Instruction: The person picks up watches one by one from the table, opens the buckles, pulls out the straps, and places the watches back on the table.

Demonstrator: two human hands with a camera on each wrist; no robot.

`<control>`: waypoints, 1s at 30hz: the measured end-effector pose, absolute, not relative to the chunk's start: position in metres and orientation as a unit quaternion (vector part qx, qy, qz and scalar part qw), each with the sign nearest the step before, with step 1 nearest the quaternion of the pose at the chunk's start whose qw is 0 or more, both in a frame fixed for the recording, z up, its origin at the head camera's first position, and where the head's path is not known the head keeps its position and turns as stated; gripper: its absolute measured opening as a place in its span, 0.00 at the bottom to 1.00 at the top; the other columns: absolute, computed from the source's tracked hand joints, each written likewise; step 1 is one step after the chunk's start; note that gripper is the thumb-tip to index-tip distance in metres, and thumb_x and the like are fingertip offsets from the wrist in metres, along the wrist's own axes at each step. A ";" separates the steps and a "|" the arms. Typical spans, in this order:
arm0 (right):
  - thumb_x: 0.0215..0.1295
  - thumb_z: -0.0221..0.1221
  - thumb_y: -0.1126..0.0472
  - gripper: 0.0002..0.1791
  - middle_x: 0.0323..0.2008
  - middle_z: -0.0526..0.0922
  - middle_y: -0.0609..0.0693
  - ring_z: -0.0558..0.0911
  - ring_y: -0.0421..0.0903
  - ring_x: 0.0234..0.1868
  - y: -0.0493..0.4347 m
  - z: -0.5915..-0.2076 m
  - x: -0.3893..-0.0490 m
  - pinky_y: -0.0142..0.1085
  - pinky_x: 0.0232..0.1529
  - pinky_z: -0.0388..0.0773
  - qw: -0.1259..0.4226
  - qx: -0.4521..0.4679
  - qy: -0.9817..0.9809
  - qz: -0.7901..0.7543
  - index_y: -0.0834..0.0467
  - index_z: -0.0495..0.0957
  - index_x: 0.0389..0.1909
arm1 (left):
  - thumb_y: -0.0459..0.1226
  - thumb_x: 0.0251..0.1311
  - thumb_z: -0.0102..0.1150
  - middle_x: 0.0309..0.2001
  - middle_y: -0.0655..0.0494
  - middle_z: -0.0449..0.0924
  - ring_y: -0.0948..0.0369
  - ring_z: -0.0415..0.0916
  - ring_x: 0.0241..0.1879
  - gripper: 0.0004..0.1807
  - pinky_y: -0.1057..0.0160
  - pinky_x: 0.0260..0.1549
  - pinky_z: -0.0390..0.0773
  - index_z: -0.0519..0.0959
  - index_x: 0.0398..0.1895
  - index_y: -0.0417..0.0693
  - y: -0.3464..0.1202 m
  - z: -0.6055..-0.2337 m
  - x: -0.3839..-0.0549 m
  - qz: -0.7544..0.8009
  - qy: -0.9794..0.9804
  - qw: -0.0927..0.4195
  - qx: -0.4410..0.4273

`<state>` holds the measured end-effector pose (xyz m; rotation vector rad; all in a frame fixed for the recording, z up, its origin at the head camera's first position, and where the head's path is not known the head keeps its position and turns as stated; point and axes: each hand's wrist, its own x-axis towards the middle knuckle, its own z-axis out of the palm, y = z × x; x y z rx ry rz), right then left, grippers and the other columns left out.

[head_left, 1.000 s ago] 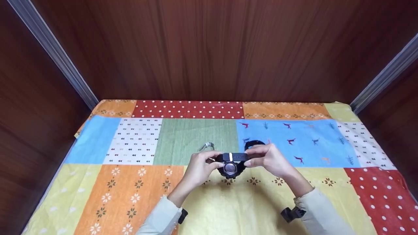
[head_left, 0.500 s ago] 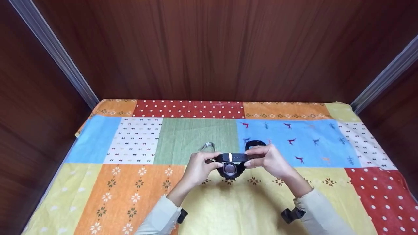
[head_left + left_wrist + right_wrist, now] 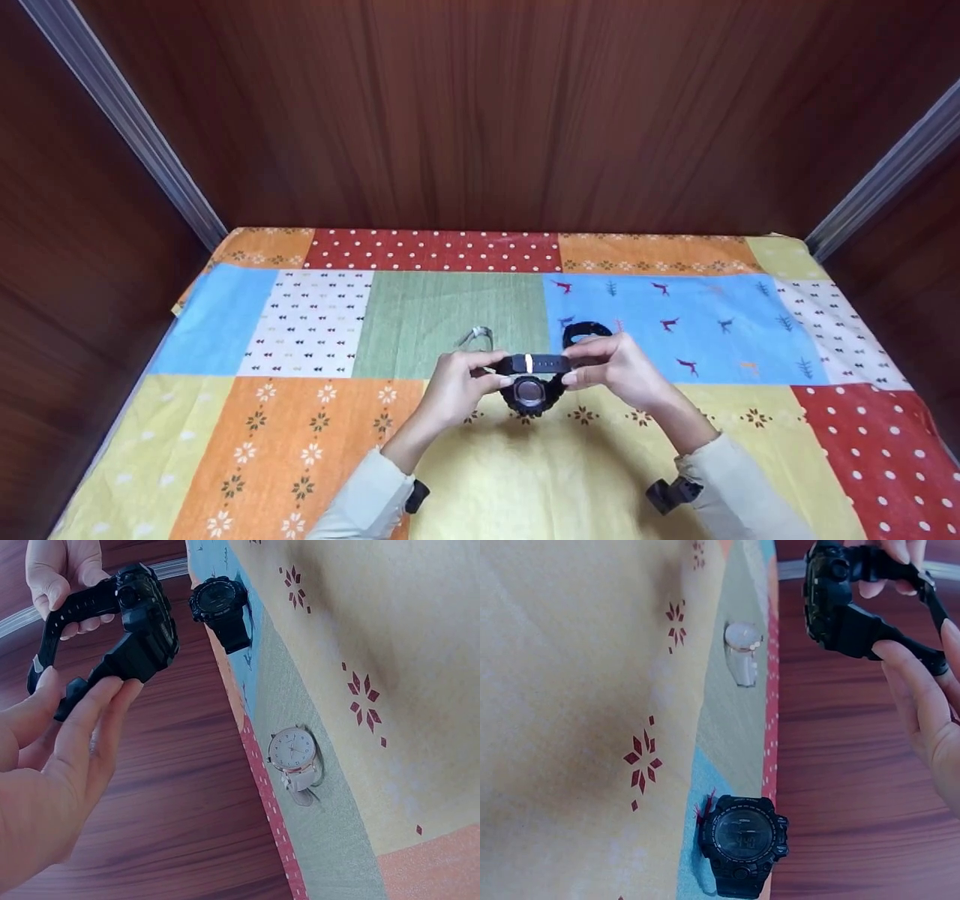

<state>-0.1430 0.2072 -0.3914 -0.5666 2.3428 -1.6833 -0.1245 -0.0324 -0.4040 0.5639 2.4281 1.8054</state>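
Observation:
A black digital wristwatch (image 3: 530, 394) is held up between both hands, its strap bent into a loop with a pale metallic piece at the middle. My left hand (image 3: 454, 386) pinches one side of the strap between thumb and fingers. On the opposite side, my right hand (image 3: 626, 371) pinches the strap the same way. Both wrist views show the watch case (image 3: 150, 619) hanging from the strap, clear of the cloth. Behind the right hand a second black digital watch (image 3: 742, 836) lies on the blue patch. A white-dial watch with a pale strap (image 3: 292, 748) rests on the green patch.
A patchwork cloth (image 3: 300, 450) in orange, yellow, green, blue and red covers the table. Dark wood panels (image 3: 480, 112) with metal strips rise behind it and at both sides. Black wrist devices (image 3: 673, 493) sit at the light sleeves (image 3: 367, 491).
The held watch case has dropped very slightly toward the person, and the strap with it. Both hands keep their grip in nearly the same place.

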 end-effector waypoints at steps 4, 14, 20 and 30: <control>0.44 0.67 0.71 0.16 0.35 0.78 0.62 0.76 0.48 0.36 0.207 -0.392 -0.143 0.36 0.36 0.79 0.107 -0.185 0.784 -0.583 0.71 0.80 0.37 | 0.27 0.51 0.61 0.43 0.39 0.79 0.51 0.78 0.38 0.16 0.69 0.34 0.78 0.78 0.45 0.32 -0.033 -0.403 -0.124 0.592 0.785 0.034 0.182; 0.44 0.66 0.74 0.17 0.36 0.77 0.62 0.79 0.48 0.34 0.207 -0.392 -0.142 0.41 0.36 0.79 0.132 -0.167 0.758 -0.617 0.75 0.78 0.38 | 0.26 0.51 0.60 0.44 0.37 0.78 0.53 0.79 0.38 0.16 0.68 0.35 0.78 0.77 0.46 0.30 -0.033 -0.402 -0.123 0.611 0.771 0.043 0.177; 0.44 0.65 0.76 0.18 0.35 0.77 0.62 0.79 0.47 0.33 0.207 -0.393 -0.142 0.42 0.36 0.79 0.135 -0.167 0.747 -0.630 0.78 0.76 0.39 | 0.25 0.51 0.60 0.43 0.38 0.79 0.54 0.78 0.37 0.16 0.68 0.34 0.78 0.78 0.46 0.30 -0.033 -0.404 -0.125 0.620 0.764 0.044 0.173; 0.44 0.64 0.77 0.20 0.36 0.77 0.62 0.82 0.48 0.31 0.208 -0.394 -0.141 0.43 0.37 0.79 0.146 -0.155 0.726 -0.653 0.81 0.73 0.41 | 0.24 0.51 0.60 0.45 0.35 0.77 0.52 0.78 0.38 0.17 0.69 0.35 0.78 0.76 0.46 0.28 -0.034 -0.407 -0.125 0.625 0.761 0.053 0.168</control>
